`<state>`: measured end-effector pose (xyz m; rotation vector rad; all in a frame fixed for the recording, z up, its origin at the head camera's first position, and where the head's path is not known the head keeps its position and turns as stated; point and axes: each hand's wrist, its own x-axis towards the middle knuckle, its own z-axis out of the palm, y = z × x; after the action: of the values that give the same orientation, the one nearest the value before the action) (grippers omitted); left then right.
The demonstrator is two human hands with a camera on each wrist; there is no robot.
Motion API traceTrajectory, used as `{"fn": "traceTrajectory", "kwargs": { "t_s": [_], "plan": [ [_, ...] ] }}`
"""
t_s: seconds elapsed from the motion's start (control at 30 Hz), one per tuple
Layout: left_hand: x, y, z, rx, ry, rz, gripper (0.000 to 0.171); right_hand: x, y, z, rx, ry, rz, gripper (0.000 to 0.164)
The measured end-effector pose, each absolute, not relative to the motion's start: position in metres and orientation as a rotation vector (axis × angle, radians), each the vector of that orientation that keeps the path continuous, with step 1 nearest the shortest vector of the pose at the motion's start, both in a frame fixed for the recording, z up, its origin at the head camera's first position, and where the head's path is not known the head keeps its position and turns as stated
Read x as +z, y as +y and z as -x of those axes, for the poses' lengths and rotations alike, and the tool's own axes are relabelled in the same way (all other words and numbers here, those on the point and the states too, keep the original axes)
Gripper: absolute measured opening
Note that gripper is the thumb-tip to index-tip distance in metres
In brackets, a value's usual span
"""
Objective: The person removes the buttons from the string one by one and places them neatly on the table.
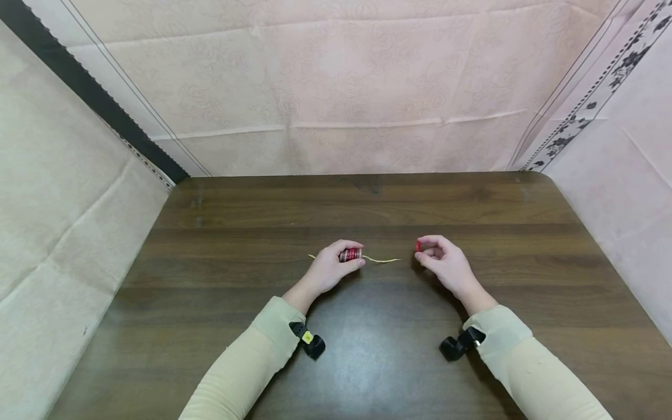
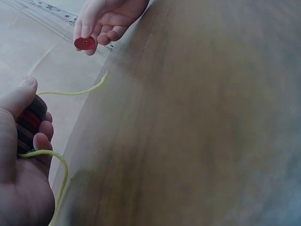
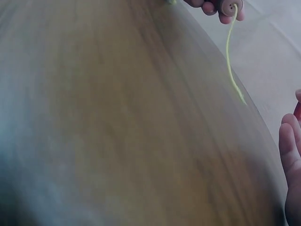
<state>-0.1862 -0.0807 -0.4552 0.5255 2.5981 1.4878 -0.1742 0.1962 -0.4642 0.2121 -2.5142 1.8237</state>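
Observation:
A stack of red, dark and pale buttons (image 1: 350, 254) lies in my left hand (image 1: 326, 269), held between thumb and fingers. Yellow string (image 1: 382, 261) runs through the stack, its free end pointing toward the other hand. From the stack's near end the string (image 2: 64, 176) hangs down in the left wrist view. Between thumb and forefinger, my right hand (image 1: 448, 267) pinches one red button (image 2: 84, 44), its small holes showing. A gap separates this button from the string's tip. The right wrist view shows a pinkish button (image 3: 227, 7) at the stack's end, with string coming out of it.
Both hands are over a brown wooden table (image 1: 378, 350). Pale patterned cloth (image 1: 341, 87) hangs behind the table's far edge and along both sides. A small black camera is strapped to each sleeve cuff (image 1: 283, 321).

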Motion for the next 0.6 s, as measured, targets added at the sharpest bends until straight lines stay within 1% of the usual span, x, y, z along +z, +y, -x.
{"fn": "traceTrajectory", "kwargs": {
  "t_s": [0.6],
  "plan": [
    [-0.455,-0.080,0.186,1.468,2.616,-0.549,0.036,-0.462,0.219,0.174,1.703,-2.542,-0.110,0.034]
  ]
}}
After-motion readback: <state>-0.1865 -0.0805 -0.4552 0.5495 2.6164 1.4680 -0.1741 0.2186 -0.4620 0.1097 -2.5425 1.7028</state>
